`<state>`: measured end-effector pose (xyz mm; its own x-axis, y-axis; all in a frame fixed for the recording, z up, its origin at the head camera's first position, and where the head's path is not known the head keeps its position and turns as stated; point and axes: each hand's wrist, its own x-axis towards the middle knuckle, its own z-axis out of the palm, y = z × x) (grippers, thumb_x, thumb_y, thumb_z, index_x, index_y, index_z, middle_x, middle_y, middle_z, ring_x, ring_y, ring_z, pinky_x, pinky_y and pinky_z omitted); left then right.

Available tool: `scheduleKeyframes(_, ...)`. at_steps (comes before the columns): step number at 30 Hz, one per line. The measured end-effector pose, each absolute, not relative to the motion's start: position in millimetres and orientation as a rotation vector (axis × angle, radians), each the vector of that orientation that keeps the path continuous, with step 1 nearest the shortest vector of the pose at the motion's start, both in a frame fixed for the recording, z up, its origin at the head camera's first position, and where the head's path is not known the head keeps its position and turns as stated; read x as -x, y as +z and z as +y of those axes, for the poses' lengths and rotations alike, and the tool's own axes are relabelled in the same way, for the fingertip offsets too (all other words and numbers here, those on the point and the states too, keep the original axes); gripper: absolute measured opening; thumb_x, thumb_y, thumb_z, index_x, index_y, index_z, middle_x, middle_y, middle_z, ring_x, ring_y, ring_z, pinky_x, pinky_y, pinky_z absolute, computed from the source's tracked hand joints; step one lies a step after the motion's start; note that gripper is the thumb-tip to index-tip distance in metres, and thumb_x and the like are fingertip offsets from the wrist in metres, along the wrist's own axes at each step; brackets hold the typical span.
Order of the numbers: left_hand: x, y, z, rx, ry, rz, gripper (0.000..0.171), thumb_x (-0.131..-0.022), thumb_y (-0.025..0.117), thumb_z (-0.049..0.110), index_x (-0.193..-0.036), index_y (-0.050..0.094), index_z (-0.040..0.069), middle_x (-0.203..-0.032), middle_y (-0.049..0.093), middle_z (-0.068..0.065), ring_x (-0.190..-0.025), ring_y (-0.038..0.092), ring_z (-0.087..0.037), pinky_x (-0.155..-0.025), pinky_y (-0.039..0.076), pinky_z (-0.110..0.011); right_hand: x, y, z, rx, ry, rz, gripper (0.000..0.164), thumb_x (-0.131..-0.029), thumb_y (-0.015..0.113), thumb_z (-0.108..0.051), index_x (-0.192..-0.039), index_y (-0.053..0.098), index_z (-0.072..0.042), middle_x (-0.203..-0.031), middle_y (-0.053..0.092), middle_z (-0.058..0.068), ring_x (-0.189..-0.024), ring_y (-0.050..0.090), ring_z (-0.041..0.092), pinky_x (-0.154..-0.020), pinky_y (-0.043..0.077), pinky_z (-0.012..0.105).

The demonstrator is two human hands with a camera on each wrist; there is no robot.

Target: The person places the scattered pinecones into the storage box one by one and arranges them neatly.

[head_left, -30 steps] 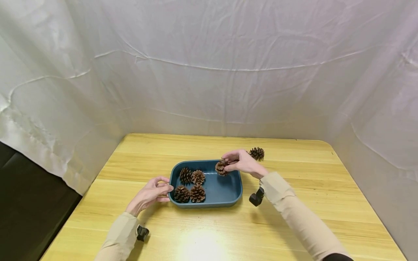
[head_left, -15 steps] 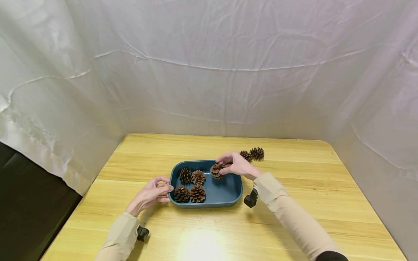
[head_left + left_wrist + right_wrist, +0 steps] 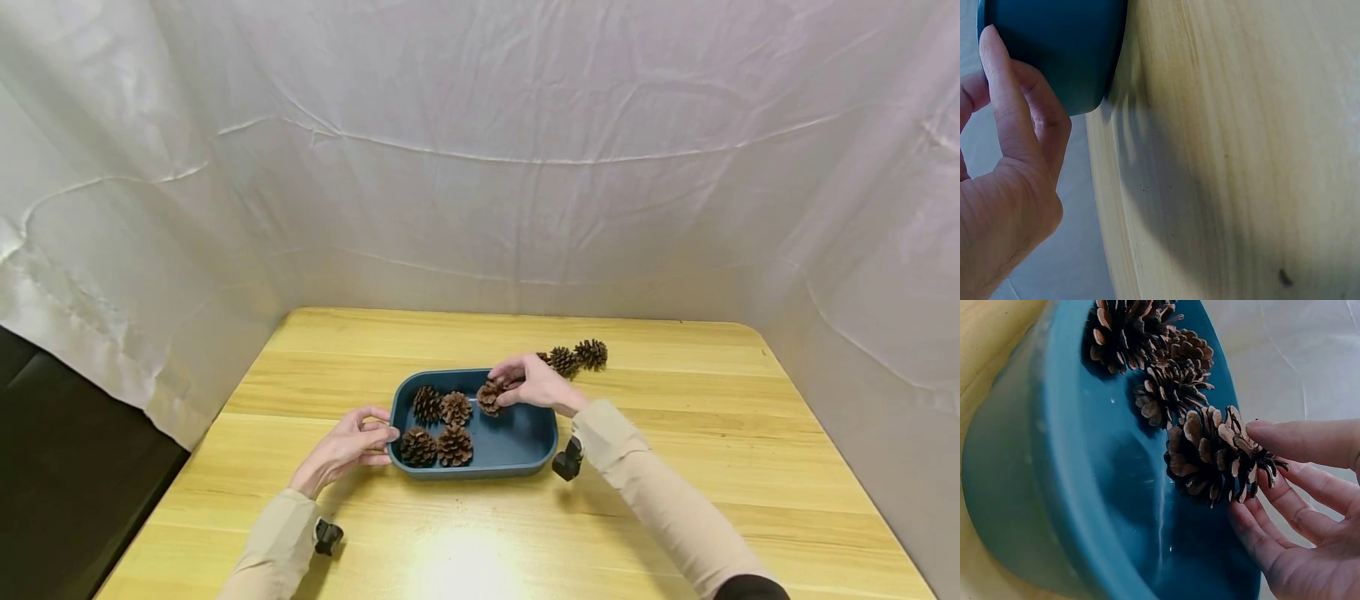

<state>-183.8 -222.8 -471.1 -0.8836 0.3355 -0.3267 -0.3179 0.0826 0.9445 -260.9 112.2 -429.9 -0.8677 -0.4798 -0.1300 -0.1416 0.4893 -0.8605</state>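
A dark blue rectangular tub [image 3: 480, 472] stands on the table, with several brown pine cones [image 3: 454, 445] grouped in its left half. My left hand [image 3: 348, 442] grips its left end, thumb over the rim and fingers against the outer wall; the left wrist view shows the thumb [image 3: 1007, 94] up at the tub's edge. Inside the tub's back right part, my right hand [image 3: 536, 385] holds another pine cone [image 3: 1210, 456] between thumb and fingers. In the right wrist view that cone hangs over the tub floor, close to the cones behind it.
Behind the tub's right corner a short row of pine cones [image 3: 591, 354] lies on the wooden table [image 3: 675, 467], partly hidden by my right hand. A pale fabric curtain [image 3: 517, 208] encloses the back and sides. Something black [image 3: 67, 475] sits past the table's left edge.
My right hand has carried its pine cone leftward and slightly nearer over the tub, uncovering more cones behind it. My left hand stays on the tub's end.
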Motion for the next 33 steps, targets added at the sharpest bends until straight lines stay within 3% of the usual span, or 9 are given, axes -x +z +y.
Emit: scheduleKeyframes(33,182.7,-470.5,-221.4,-0.024,1.879,1.875,0.036,-0.097,0.058,0.004,-0.124,0.035,-0.001,-0.091,0.061,0.003,-0.073,0.058,-0.004,-0.07,0.064,-0.022,256.9,-438.9,102.7,0.514,-1.291,2.423,0.038,-0.08,0.079,-0.001,-0.117,0.07,-0.004,-0.115,0.069,0.014,-0.104,0.062,0.022,-0.091,0.057,0.038)
